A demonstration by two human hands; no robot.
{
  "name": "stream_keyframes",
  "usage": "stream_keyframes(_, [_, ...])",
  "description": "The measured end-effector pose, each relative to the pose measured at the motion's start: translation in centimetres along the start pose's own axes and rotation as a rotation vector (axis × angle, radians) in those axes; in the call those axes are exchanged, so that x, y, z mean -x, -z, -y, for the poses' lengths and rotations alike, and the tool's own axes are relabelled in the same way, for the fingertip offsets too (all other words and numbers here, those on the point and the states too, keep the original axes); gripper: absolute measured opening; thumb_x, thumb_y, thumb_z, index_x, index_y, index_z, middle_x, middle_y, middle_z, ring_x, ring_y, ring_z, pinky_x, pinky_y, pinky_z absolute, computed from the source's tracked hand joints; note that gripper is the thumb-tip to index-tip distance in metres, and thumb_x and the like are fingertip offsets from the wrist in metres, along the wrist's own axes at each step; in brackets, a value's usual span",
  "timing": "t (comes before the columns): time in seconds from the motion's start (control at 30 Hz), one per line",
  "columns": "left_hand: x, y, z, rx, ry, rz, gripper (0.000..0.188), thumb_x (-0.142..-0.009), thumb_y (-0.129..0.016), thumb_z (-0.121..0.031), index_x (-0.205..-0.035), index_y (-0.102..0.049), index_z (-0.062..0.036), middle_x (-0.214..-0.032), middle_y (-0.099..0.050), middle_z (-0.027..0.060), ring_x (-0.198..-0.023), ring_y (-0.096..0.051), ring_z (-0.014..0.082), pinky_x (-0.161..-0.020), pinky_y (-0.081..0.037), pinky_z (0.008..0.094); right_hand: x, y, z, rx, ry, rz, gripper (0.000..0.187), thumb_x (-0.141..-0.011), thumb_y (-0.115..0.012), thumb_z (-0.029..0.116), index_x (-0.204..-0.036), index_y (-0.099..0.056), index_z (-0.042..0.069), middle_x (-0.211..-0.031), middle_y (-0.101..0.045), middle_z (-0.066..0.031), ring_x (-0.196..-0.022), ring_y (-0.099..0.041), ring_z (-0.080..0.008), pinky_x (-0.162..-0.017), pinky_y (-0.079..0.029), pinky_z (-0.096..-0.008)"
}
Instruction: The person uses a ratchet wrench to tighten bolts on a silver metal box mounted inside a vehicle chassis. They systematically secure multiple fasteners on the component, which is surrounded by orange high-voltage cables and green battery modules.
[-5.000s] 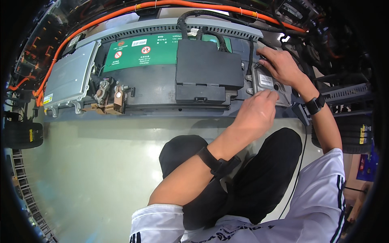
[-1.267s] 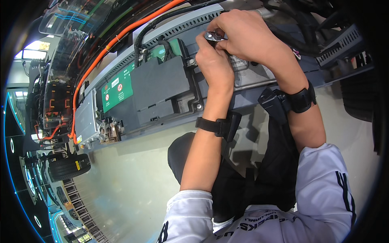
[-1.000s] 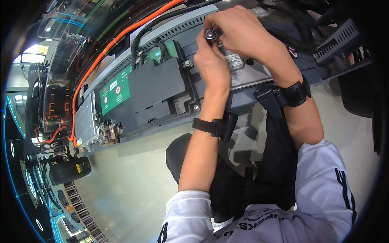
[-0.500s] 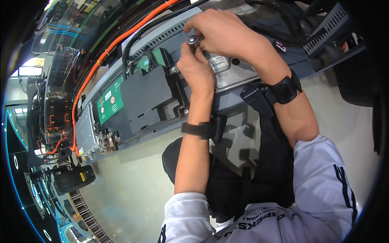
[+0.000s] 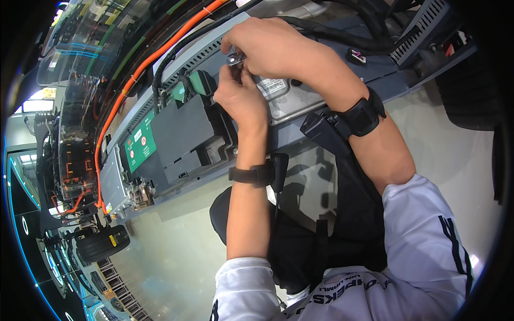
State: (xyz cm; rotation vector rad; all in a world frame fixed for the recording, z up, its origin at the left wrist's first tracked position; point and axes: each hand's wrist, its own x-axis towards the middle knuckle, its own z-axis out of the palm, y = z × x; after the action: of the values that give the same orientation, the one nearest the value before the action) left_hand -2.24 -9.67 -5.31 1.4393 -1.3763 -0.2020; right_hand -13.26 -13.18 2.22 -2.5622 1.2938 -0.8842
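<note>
A chrome ratchet head (image 5: 234,59) shows between my two hands above the grey metal housing. My right hand (image 5: 265,45) is closed on the ratchet from the far side, its fingers curled over it; the handle is mostly hidden by the palm. From below, my left hand (image 5: 241,99) pinches just under the ratchet head with thumb and fingers. Whatever sits beneath the head is hidden by the fingers. Close to the left hand lies a dark grey plastic cover (image 5: 184,131), and right of it a silver metal plate (image 5: 297,101) with a white label.
An orange cable (image 5: 120,99) runs along the far left side. Black hoses (image 5: 342,40) cross behind my right forearm. A green label panel (image 5: 140,144) and green connector (image 5: 201,83) sit left. Tyres stand at the lower left (image 5: 101,243) and right (image 5: 466,99).
The whole view has shifted and turned slightly, so the hands and housing appear further left. Both hands keep their hold at the ratchet, with little visible change in grip.
</note>
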Motion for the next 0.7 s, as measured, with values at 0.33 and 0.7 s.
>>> stream_keyframes(0.33, [0.3, -0.3, -0.6, -0.038, -0.087, 0.011, 0.012, -0.086, -0.057, 0.004, -0.098, -0.058, 0.0064, -0.084, -0.066, 0.0269, -0.081, -0.066, 0.0436, -0.069, -0.049, 0.0446, -0.2, 0.3, -0.7, 0.031, 0.001, 0.005, 0.028, -0.068, -0.074, 0.009, -0.095, -0.072, 0.006, -0.097, -0.071, -0.0127, -0.097, -0.068, -0.0291, -0.077, -0.054, -0.0423])
stream_keyframes(0.7, [0.6, -0.6, 0.0, -0.038, -0.087, -0.061, 0.013, -0.084, -0.061, 0.003, -0.095, -0.055, 0.0051, -0.076, -0.063, 0.0267, -0.077, -0.063, 0.0470, -0.067, -0.047, 0.0475, -0.2, 0.0, 0.2, 0.051, 0.023, 0.054, 0.025, -0.064, -0.074, 0.007, -0.089, -0.071, 0.002, -0.091, -0.071, -0.0136, -0.091, -0.069, -0.0302, -0.077, -0.054, -0.0413])
